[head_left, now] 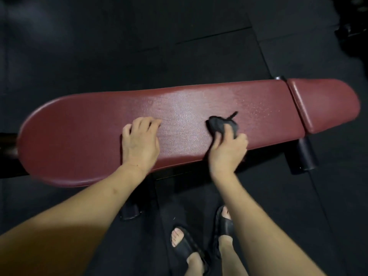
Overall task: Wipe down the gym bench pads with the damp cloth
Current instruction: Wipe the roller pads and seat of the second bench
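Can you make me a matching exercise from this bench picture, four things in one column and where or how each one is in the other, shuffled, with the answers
Things:
1. left hand
2. black cloth
3. short seat pad
4. black slide sandals

Places or states:
A. on the feet, on the floor mat below the bench
B. bunched in the right hand on the long pad
C. resting on the long pad, holding nothing
D. at the bench's right end, past the gap

Pairs: 1-C, 2-B, 3-D, 4-A
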`<state>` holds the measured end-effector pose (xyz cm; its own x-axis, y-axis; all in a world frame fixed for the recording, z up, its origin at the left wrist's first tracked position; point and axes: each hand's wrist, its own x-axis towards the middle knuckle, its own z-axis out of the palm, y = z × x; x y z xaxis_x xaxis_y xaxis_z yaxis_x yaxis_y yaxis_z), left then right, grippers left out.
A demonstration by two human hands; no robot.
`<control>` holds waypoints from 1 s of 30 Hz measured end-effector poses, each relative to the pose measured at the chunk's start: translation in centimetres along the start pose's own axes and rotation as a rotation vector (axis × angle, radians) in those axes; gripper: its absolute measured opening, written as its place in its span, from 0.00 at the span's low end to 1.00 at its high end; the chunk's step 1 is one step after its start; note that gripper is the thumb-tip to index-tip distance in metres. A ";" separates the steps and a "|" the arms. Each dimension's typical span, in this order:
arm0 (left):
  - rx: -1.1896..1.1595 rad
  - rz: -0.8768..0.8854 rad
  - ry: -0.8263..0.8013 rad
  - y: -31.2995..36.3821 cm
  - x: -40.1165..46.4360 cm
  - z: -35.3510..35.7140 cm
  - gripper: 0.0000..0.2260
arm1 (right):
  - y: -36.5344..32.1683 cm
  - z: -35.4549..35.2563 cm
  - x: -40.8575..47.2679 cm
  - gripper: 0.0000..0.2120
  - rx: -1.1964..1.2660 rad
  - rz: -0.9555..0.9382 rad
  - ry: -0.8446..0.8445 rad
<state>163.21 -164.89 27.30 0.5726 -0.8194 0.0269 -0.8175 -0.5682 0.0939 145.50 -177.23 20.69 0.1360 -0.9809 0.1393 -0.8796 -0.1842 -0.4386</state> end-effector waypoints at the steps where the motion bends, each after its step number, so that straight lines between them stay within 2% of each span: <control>1: 0.007 0.020 -0.006 0.1 -0.8 0.3 0.22 | -2.0 0.1 -2.1 0.17 0.034 -0.042 -0.016; 5: 0.073 0.106 0.019 -0.1 -2.3 1.7 0.22 | -5.7 -0.4 -7.9 0.18 0.164 -0.262 -0.119; 7: 0.075 0.109 0.024 0.1 -2.1 1.8 0.21 | -3.4 -0.1 -5.8 0.18 0.157 -0.500 -0.114; 9: 0.059 0.110 0.028 0.1 -2.2 2.0 0.19 | 0.7 0.0 -2.9 0.18 0.110 -0.585 -0.103; 10: 0.062 0.115 0.038 0.0 -2.3 2.2 0.19 | 2.7 0.0 -1.6 0.17 0.086 -0.518 -0.079; 13: 0.074 0.141 0.078 -0.2 -2.4 2.4 0.17 | 5.5 0.5 0.2 0.17 0.090 -0.119 0.023; 16: 0.085 0.161 0.119 -0.2 -2.6 2.7 0.17 | 1.5 1.8 -2.1 0.18 0.100 0.112 0.097; 20: 0.097 0.169 0.125 -0.2 -2.7 2.8 0.17 | -4.2 1.6 -6.9 0.18 0.184 -0.031 0.014; 25: 0.091 0.156 0.094 0.1 -2.5 2.5 0.17 | 1.3 -0.1 -3.6 0.19 0.158 -0.490 -0.101; 27: 0.106 0.160 0.071 0.0 -2.5 2.5 0.18 | 4.9 -0.2 -0.7 0.17 0.101 -0.421 -0.072; 30: 0.121 0.173 0.058 0.0 -2.3 2.5 0.18 | 6.5 0.2 0.5 0.17 0.108 -0.087 -0.027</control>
<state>161.70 -163.17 24.71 0.4228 -0.9018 0.0893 -0.9034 -0.4272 -0.0372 139.99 -178.93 17.72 0.2231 -0.9620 0.1576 -0.8099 -0.2729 -0.5192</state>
